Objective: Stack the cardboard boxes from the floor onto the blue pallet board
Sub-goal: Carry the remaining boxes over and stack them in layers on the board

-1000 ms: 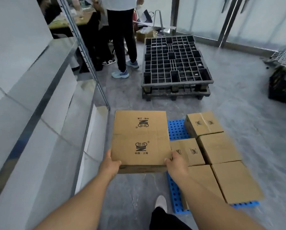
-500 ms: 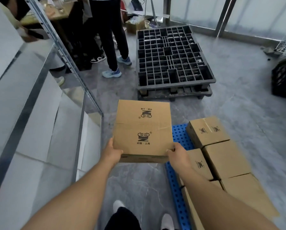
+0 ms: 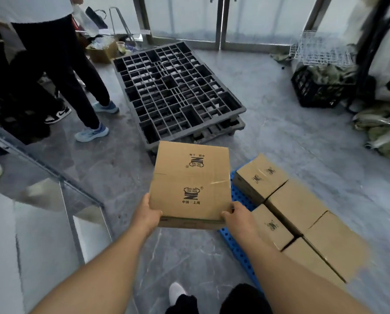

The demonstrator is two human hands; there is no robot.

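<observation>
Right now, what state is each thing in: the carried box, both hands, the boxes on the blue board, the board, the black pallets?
Carried box: flaps closed, held off the floor.
Left hand: grips the box's near left corner.
Right hand: grips the near right corner.
Stacked boxes: closed, packed side by side on the board.
Blue board: flat on the floor, mostly covered.
Black pallets: two stacked, unloaded.

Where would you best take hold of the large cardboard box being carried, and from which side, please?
Probably as shown: at the two near bottom corners of the carried box, from its left and right sides. It is wide, flat and level, so the left hand and right hand, curled under the near edge, support its weight.
</observation>
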